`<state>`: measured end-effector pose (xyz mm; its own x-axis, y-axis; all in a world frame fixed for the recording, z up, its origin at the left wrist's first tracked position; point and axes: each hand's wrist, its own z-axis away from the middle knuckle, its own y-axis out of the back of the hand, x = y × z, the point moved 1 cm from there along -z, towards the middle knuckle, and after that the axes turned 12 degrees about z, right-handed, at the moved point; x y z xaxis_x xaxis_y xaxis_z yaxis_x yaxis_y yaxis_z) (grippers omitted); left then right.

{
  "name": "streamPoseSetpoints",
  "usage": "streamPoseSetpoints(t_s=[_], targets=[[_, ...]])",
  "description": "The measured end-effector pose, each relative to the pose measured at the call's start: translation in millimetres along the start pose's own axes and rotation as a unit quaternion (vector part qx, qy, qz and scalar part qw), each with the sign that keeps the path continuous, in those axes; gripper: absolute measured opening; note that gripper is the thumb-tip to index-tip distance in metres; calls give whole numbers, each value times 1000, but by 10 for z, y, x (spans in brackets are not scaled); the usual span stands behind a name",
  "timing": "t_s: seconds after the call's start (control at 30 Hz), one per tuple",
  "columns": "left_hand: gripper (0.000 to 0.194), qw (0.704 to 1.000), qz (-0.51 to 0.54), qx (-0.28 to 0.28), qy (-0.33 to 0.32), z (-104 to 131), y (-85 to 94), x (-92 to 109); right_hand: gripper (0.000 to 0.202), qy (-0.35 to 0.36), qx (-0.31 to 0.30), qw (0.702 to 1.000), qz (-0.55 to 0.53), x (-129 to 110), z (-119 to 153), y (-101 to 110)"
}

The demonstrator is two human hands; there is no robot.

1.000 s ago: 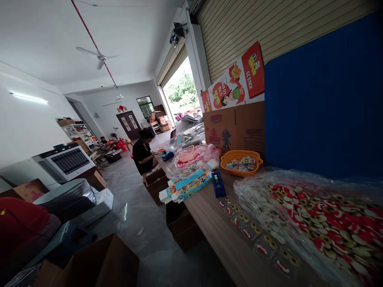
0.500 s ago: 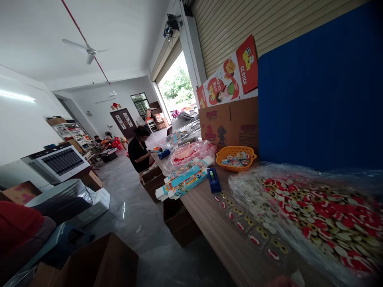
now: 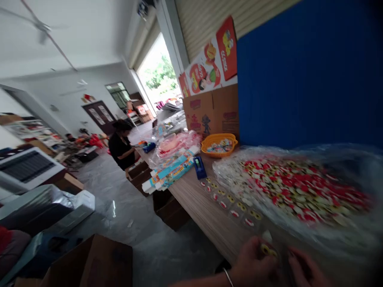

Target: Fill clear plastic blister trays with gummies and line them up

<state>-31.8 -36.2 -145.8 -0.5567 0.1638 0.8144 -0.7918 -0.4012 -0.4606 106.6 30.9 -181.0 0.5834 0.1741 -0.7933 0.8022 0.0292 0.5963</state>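
Note:
At the bottom right, my left hand, a bracelet on its wrist, has its fingers closed round a small clear packet with yellow ring pieces. Beside it my right hand is blurred, its fingers bent near the packet; what it holds is not clear. Beyond my hands a row of clear packets, with red-and-white and yellow ring pieces, runs along the wooden table. To the right lies a big open plastic bag heaped with red, white and yellow pieces.
A blue tape dispenser, an orange basket of packets and flattened blue cartons are farther along the table. A person in black sits at its far side. Open cardboard boxes stand on the floor.
The view has swung right and tilted down. Both my hands have come into clear view at the bottom right, with a packet between them; before, only a blurred bit of hand showed there.

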Motion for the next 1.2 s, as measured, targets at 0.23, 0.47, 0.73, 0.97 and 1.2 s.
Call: streamPoseSetpoints(t_s=[0.23, 0.47, 0.73, 0.97, 1.2], targets=[[65, 992, 110, -19, 56, 68, 66, 203, 36, 2, -27, 1000, -9, -387, 75, 196], [53, 990, 110, -2, 87, 229, 8, 260, 20, -28, -137, 989, -45, -622, 280, 388], [52, 992, 84, -32, 90, 2, -308, 466, 15, 50, -49, 994, 83, -755, -589, 1028], [54, 989, 117, 2, 94, -266, -432, 542, 21, 107, -142, 952, 250, -838, -1444, 656], [50, 985, 137, 47, 97, -372, -190, 569, 30, 173, -187, 901, 350, -905, -1593, 163]])
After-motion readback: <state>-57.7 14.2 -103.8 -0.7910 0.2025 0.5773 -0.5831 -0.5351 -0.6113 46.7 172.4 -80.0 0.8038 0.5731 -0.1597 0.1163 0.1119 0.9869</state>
